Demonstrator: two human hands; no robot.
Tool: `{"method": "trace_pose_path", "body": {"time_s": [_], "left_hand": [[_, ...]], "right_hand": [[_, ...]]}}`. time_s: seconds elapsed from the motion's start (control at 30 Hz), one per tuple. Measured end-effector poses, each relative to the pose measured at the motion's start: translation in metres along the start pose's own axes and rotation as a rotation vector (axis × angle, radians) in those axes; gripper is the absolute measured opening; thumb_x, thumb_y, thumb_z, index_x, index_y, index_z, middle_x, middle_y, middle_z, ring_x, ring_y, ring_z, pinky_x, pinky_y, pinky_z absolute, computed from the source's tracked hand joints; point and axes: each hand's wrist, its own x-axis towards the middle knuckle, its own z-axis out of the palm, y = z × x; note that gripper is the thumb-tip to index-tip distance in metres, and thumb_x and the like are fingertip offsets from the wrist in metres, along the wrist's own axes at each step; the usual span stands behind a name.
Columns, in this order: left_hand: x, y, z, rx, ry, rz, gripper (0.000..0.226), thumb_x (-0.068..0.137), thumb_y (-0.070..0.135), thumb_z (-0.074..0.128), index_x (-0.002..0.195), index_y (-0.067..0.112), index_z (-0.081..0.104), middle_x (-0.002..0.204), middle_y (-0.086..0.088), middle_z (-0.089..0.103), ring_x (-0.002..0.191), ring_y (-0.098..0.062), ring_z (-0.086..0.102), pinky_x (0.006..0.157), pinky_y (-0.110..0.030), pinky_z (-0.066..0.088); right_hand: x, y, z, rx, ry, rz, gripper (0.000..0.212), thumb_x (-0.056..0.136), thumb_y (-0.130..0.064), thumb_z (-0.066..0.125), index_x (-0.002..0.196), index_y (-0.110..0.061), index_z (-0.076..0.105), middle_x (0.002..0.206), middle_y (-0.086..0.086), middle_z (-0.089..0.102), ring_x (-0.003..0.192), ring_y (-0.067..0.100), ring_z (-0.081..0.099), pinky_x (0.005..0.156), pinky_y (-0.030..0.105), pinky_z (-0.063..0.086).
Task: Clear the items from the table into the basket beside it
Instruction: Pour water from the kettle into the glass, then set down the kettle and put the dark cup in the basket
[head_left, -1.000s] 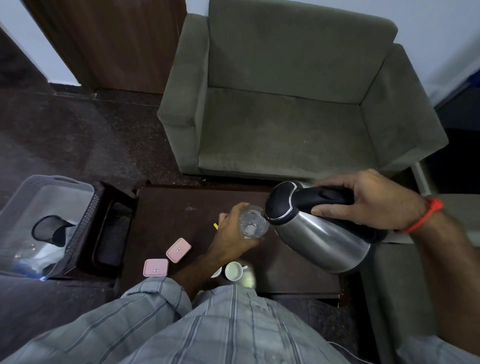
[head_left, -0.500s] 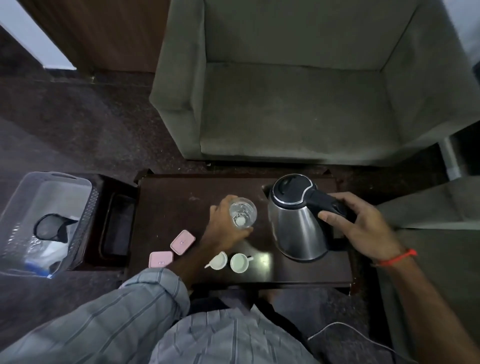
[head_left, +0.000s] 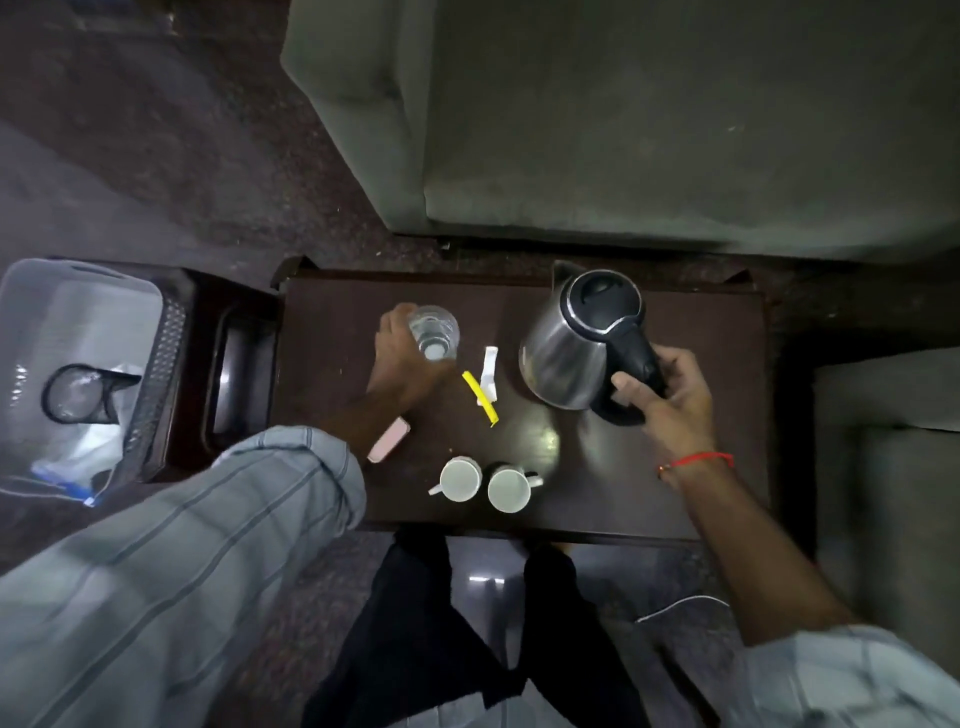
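Note:
A steel kettle (head_left: 569, 353) with a black lid stands on the dark wooden table (head_left: 701, 364). My right hand (head_left: 670, 400) is at its black handle, fingers loosely curled around it. My left hand (head_left: 400, 358) grips a clear glass (head_left: 434, 332) standing on the table's left part. Between them lie a yellow sachet (head_left: 480, 397) and a white sachet (head_left: 488, 371). Two white cups (head_left: 485, 483) sit near the front edge. A pink box (head_left: 389, 439) pokes out from under my left forearm. The grey basket (head_left: 161, 358) stands left of the table with a black-rimmed item and a plastic bag inside.
A green sofa (head_left: 649, 130) stands just behind the table. A dark side stand (head_left: 234, 364) sits between basket and table. Another seat (head_left: 883, 441) is at the right. My legs are at the table's front edge, and a white cable (head_left: 680, 605) lies on the floor.
The kettle was tilted over the glass, then came down onto the table and now stands upright. My right hand's grip on the handle has loosened. The view has tipped further downward.

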Motion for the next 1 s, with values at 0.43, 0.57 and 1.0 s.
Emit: {"method": "trace_pose_path", "body": {"time_s": [0.43, 0.57, 1.0], "left_hand": [[0.058, -0.07, 0.024, 0.07, -0.187, -0.052, 0.054, 0.073, 0.022, 0.087, 0.114, -0.006, 0.065, 0.117, -0.026, 0.065, 0.106, -0.034, 0.068, 0.092, -0.044, 0.056], [0.059, -0.073, 0.029, 0.053, -0.187, -0.046, 0.054, 0.072, 0.018, 0.086, 0.115, -0.007, 0.065, 0.118, -0.024, 0.065, 0.106, -0.031, 0.067, 0.091, -0.041, 0.055], [0.048, -0.088, 0.038, 0.124, -0.215, 0.013, 0.127, 0.067, 0.021, 0.096, 0.163, 0.007, 0.015, 0.169, -0.017, 0.014, 0.159, -0.033, 0.015, 0.129, -0.047, 0.023]], "right_hand": [[0.044, 0.065, 0.059, 0.039, 0.179, 0.032, 0.045, 0.08, 0.006, 0.074, 0.116, -0.015, 0.056, 0.097, -0.005, 0.068, 0.08, -0.006, 0.067, 0.077, 0.014, 0.055], [0.046, 0.08, 0.067, 0.039, 0.192, 0.041, 0.049, 0.078, 0.008, 0.074, 0.117, -0.013, 0.053, 0.099, -0.005, 0.068, 0.083, -0.005, 0.066, 0.08, 0.014, 0.054], [0.039, 0.084, 0.086, -0.208, 0.187, -0.072, 0.077, 0.073, -0.012, 0.083, 0.138, -0.015, 0.042, 0.13, 0.006, 0.057, 0.116, 0.013, 0.06, 0.099, 0.028, 0.05]]}}
